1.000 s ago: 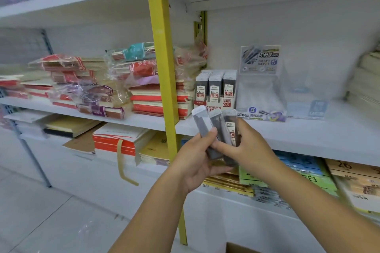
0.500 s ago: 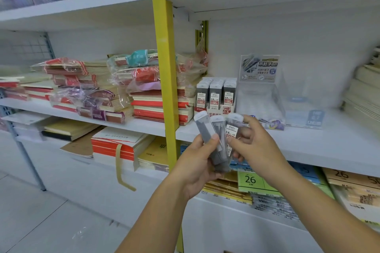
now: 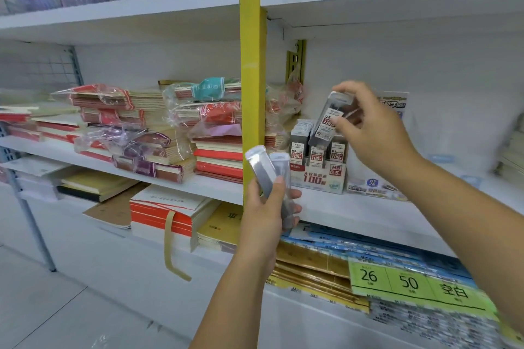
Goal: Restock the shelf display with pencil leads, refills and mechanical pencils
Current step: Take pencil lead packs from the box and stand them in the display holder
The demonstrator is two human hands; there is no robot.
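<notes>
My left hand (image 3: 265,214) grips two grey pencil lead cases (image 3: 270,174) upright in front of the yellow shelf post. My right hand (image 3: 368,133) pinches a single lead case (image 3: 326,122), tilted, just above the cardboard display box (image 3: 320,174) marked HB 0.5. The box stands on the middle white shelf (image 3: 368,212) and holds several upright lead cases. Right of it sits a clear plastic display stand (image 3: 382,184), partly hidden by my right arm.
A yellow post (image 3: 253,65) rises left of the display box. Wrapped stacks of notebooks (image 3: 158,136) fill the shelf left of the post. Below lie more paper pads and green price tags (image 3: 402,280). Pale paper stacks (image 3: 510,156) sit at the far right.
My right hand pulled one lead case out of the bundle and raised it to the display box. My left hand keeps the other two. The view has moved closer to the shelf.
</notes>
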